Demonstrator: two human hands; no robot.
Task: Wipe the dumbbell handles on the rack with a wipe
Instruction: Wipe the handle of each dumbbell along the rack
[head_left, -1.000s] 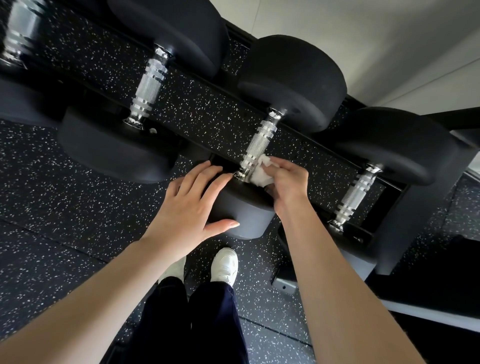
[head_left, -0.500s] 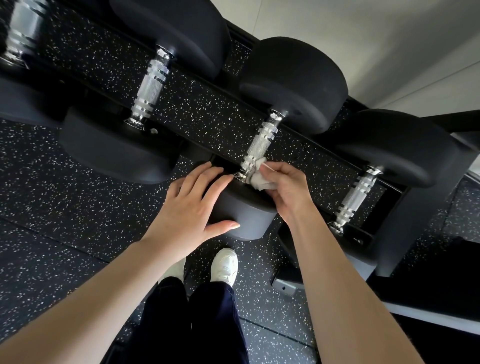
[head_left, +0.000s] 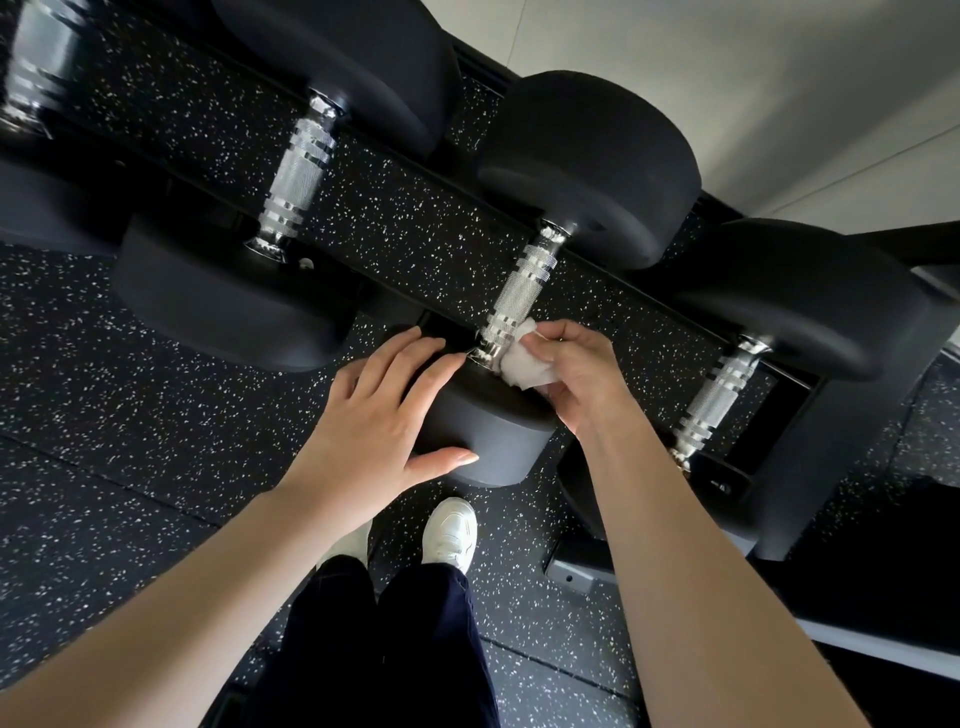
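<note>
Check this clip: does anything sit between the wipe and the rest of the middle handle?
Nothing visible does. The right hand presses the wipe against the near end of the middle handle, whose remaining length lies bare.

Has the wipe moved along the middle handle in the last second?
No. The wipe in the right hand stays at the near end of the middle handle, beside the near head.
</note>
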